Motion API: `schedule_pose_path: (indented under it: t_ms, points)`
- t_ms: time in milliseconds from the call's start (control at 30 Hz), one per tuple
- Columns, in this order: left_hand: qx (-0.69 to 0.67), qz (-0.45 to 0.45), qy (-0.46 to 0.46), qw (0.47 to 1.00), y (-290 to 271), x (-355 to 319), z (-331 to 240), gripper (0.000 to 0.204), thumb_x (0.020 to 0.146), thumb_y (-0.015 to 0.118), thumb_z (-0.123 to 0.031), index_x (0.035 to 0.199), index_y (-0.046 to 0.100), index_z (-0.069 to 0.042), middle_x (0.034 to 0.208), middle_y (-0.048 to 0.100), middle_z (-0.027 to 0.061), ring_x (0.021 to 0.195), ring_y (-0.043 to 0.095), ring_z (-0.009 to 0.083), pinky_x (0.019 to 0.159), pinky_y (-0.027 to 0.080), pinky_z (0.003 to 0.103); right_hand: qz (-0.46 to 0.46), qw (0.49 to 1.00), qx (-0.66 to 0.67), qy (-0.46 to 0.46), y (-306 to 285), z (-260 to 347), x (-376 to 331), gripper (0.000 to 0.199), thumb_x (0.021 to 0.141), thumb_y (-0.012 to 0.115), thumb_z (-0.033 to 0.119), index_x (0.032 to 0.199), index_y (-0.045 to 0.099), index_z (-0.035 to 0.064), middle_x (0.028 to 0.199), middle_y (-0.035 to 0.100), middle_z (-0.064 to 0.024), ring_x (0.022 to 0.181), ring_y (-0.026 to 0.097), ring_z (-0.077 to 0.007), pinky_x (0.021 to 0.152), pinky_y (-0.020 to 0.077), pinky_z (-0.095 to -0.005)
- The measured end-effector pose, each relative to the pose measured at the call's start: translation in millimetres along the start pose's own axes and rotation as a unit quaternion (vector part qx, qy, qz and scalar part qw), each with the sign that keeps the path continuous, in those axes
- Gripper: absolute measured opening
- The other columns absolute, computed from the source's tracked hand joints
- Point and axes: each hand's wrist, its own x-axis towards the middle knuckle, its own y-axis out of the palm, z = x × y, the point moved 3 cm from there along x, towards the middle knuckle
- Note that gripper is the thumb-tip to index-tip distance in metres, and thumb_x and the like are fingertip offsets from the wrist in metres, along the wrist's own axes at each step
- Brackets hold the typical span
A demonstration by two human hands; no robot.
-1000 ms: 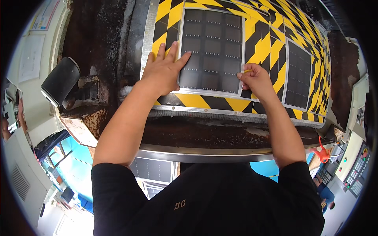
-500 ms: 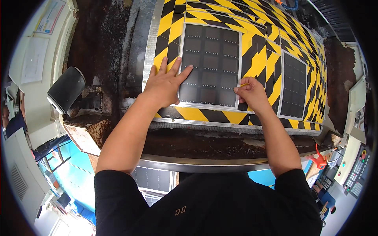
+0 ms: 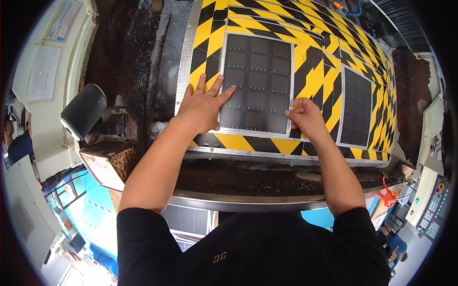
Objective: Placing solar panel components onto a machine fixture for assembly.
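Observation:
A flat dark grey sheet point(image 3: 256, 88), marked into a grid of rectangles by rows of small light marks, lies in a pale-edged bay on a metal bed covered in yellow-and-black striped tape point(image 3: 234, 142). My left hand point(image 3: 200, 107) rests with fingers spread over the sheet's left edge and the tape beside it; its thumb touches the sheet. At the sheet's lower right edge my right hand point(image 3: 305, 117) is closed in a pinch, thumb and index finger on the edge. A second, similar dark sheet point(image 3: 356, 107) lies in another bay to the right.
A dark cylindrical fixture point(image 3: 84, 112) stands at the left on a rusty bracket. The metal front rail point(image 3: 253, 204) runs between my body and the bed. An orange-red spray gun point(image 3: 387, 195) hangs at right, near a control panel point(image 3: 431, 205). A blue jointed hose point(image 3: 352, 10) sits far back.
The whole view has shifted slightly, so the bed sits a little lower and to the right. Both hands keep nearly the same places on the sheet's edges.

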Motion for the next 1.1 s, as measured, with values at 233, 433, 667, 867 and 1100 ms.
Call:
schedule_pose_path:
  t_ms: [233,433,667,867,1100]
  points:
    - [0.002,0.0,-0.001,1.0,0.2,1.3,0.2,0.105,0.074,0.084,-0.024,0.157,0.02,-0.034,0.166,0.011,0.0015,0.152,0.011,0.0362,0.12,0.02,0.054,-0.009,1.0,0.01,0.002,2.1,3.9,-1.2,0.027,0.086,0.074,0.004,0.106,0.056,0.0009,0.072,0.061,-0.0014,0.056,0.057,-0.0074,0.053,0.0467,-0.0206]
    - [0.003,0.001,-0.001,1.0,0.1,0.4,0.5,0.106,0.073,0.084,-0.025,0.157,0.02,-0.034,0.166,0.011,0.0014,0.152,0.011,0.0361,0.12,0.02,0.054,-0.007,1.0,0.007,0.005,1.5,2.9,-1.1,0.027,0.086,0.074,0.004,0.106,0.056,0.0011,0.072,0.061,-0.0012,0.057,0.057,-0.0073,0.054,0.0483,-0.0209]
    - [0.004,0.01,-0.003,1.0,3.7,0.6,-1.0,0.104,0.074,0.084,-0.024,0.157,0.021,-0.034,0.166,0.012,0.0015,0.152,0.012,0.0366,0.119,0.022,0.055,-0.087,0.945,-0.304,-0.082,-5.4,19.0,-11.8,0.053,0.084,0.079,0.028,0.125,0.056,0.0031,0.078,0.068,-0.01,0.067,0.067,-0.0203,0.063,0.0533,-0.0309]
    - [0.018,-0.036,0.006,0.999,5.9,3.0,-1.7,0.102,0.074,0.082,-0.024,0.156,0.022,-0.037,0.166,0.014,0.0021,0.151,0.015,0.0381,0.118,0.026,0.055,-0.081,0.9,-0.406,-0.132,-5.2,13.9,-12.1,0.078,0.079,0.079,0.042,0.145,0.047,0.0169,0.073,0.066,-0.0139,0.073,0.068,-0.032,0.069,0.0519,-0.0393]
    - [0.024,-0.041,0.002,0.999,10.5,5.9,-2.4,0.106,0.071,0.085,-0.022,0.156,0.023,-0.036,0.166,0.014,0.0022,0.15,0.016,0.0388,0.118,0.026,0.055,-0.078,0.89,-0.429,-0.133,-3.4,10.6,-9.4,0.079,0.079,0.077,0.05,0.147,0.045,0.0237,0.079,0.069,-0.0153,0.083,0.069,-0.0347,0.075,0.0529,-0.0416]
